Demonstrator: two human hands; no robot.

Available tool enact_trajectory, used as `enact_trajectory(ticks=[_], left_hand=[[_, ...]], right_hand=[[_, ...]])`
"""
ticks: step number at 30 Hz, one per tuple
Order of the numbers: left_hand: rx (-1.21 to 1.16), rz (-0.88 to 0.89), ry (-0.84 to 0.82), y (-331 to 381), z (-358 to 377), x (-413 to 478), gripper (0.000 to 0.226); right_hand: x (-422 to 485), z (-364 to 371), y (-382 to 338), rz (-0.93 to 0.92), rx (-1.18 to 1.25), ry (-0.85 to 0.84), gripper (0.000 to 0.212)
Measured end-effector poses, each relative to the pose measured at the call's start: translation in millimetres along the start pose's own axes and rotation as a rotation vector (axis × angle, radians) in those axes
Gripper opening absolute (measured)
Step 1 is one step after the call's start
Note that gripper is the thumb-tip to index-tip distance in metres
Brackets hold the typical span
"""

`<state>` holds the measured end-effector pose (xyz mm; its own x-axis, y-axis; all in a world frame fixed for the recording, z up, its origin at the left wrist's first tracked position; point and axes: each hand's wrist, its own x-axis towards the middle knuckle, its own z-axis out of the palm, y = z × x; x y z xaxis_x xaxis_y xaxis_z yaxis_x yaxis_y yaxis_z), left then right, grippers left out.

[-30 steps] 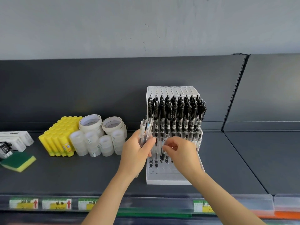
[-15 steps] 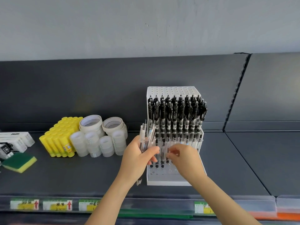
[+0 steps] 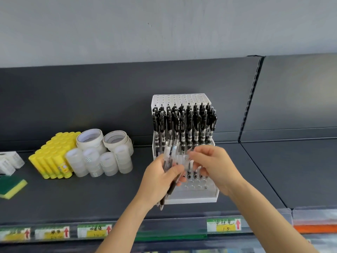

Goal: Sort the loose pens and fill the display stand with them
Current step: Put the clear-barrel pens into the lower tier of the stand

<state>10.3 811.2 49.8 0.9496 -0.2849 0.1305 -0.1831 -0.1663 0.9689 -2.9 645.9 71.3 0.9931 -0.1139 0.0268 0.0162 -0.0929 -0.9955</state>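
A white stepped display stand (image 3: pixel 193 197) with rows of holes sits on the dark shelf. Several black-capped pens (image 3: pixel 184 123) fill its upper rows, and its front holes are bare. My left hand (image 3: pixel 160 181) grips a bundle of loose clear pens (image 3: pixel 170 157), held upright in front of the stand's left side, their tips sticking out below my palm. My right hand (image 3: pixel 215 165) is raised beside it, its fingers curled at the top of the bundle and pinching one blurred clear pen.
To the left stand clear tape rolls (image 3: pixel 99 161), two wider white tape rolls (image 3: pixel 102 138) and a block of yellow glue sticks (image 3: pixel 52 156). A green-yellow sponge (image 3: pixel 11 187) and white boxes (image 3: pixel 9 162) lie at far left. Price labels (image 3: pixel 224 224) line the shelf edge.
My right hand has lifted from the stand's lower rows to the top of the bundle in my left hand. The camera has tilted down slightly.
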Motion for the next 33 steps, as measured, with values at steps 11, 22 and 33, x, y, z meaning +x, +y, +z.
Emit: enact_trajectory(ticks=[11, 22, 33], left_hand=[[0.319, 0.090, 0.221, -16, -11, 0, 0.019], [0.227, -0.019, 0.170, -19, -12, -2, 0.017], [0.128, 0.020, 0.034, -12, 1, -3, 0.011]], right_hand=[[13, 14, 12, -0.303, -0.478, 0.275, 0.015], [22, 34, 32, -0.265, -0.695, 0.115, 0.014], [3, 14, 18, -0.151, -0.299, 0.124, 0.007]])
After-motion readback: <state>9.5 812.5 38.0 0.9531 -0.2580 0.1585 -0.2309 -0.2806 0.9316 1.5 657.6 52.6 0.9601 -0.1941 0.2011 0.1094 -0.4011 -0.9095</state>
